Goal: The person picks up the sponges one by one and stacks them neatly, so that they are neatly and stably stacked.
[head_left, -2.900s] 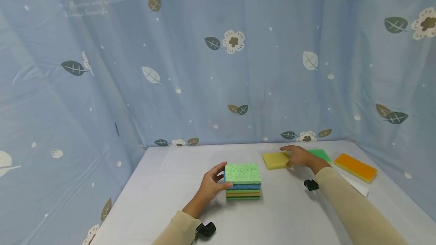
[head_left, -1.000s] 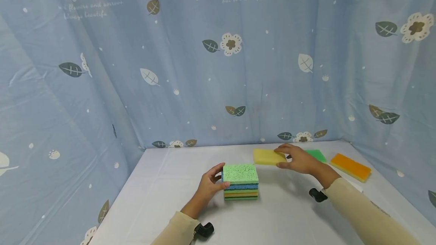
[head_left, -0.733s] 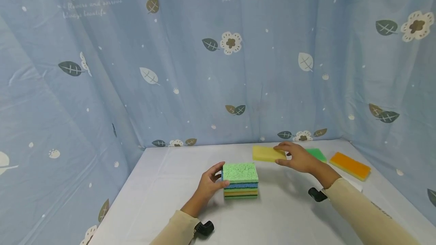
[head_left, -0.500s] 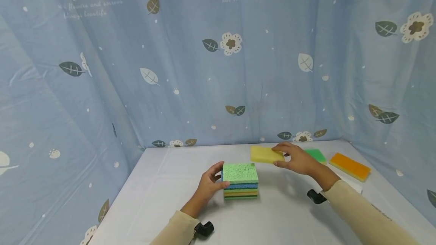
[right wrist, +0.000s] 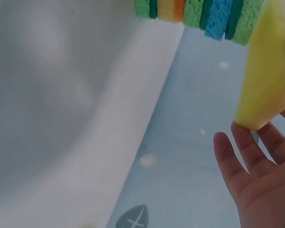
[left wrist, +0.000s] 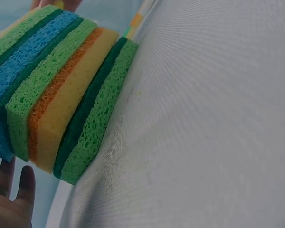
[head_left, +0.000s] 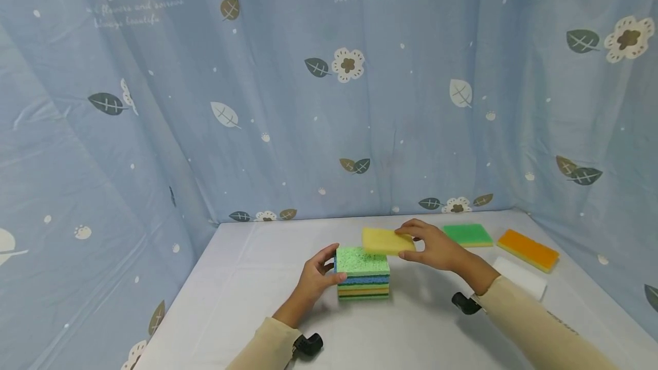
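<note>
Several sponges form an upright stack (head_left: 362, 264), with a light green one on top and blue, green, orange and yellow layers below. My left hand (head_left: 315, 280) holds the stack's left side, thumb at the front corner and fingers toward the back. In the left wrist view its layers show from the side, with left-hand fingers (left wrist: 14, 194) near its upper edge. Pinched by one end, a yellow sponge (head_left: 385, 241) is in my right hand (head_left: 434, 249), over the back right of the stack's top. The right wrist view shows this yellow sponge (right wrist: 266, 71) close to the top layer; contact is unclear.
Right of the stack, on the white tabletop (head_left: 411, 330), lie a green-topped sponge (head_left: 468, 234), an orange-topped sponge (head_left: 528, 250) and a white block (head_left: 519, 278) partly behind the right forearm. A blue patterned curtain (head_left: 329, 101) surrounds the table.
My right hand has picked the yellow sponge up from the table and carried it left to the stack. The green-topped sponge is uncovered. The left hand stays on the stack.
</note>
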{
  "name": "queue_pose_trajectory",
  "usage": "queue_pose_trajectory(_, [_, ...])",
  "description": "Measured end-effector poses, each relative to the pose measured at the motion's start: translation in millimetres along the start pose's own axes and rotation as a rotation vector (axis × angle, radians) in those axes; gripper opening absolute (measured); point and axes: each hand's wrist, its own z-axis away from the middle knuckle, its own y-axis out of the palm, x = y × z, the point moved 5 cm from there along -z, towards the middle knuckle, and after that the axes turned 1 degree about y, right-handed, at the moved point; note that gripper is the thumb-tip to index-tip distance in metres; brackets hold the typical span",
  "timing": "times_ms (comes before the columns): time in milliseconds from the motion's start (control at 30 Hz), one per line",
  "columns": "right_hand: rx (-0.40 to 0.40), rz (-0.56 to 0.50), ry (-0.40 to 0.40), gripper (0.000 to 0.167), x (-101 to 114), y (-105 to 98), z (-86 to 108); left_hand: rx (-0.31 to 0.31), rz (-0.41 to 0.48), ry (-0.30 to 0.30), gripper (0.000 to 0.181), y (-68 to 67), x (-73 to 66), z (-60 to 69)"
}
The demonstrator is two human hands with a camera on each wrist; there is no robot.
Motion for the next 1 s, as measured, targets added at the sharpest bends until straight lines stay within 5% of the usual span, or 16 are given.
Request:
queue_pose_trajectory(200, [-0.013, -0.004, -0.018, 0.062, 9, 3, -1.3, -0.001, 0.008, 0.004, 0.073, 0.4, -1.0, -0.8])
queue_pose_trajectory(567, [-0.024, -0.027, -0.035, 0.062, 25, 14, -1.4, -0.035, 0.023, -0.01, 0.075, -8.0, 27.8, -4.8])
queue_pose_trajectory(1000, [-0.024, -0.012, -0.079, 0.059, 36, 27, -6.1, -0.033, 0.033, -0.006, 0.071, -7.5, 21.1, -4.0])
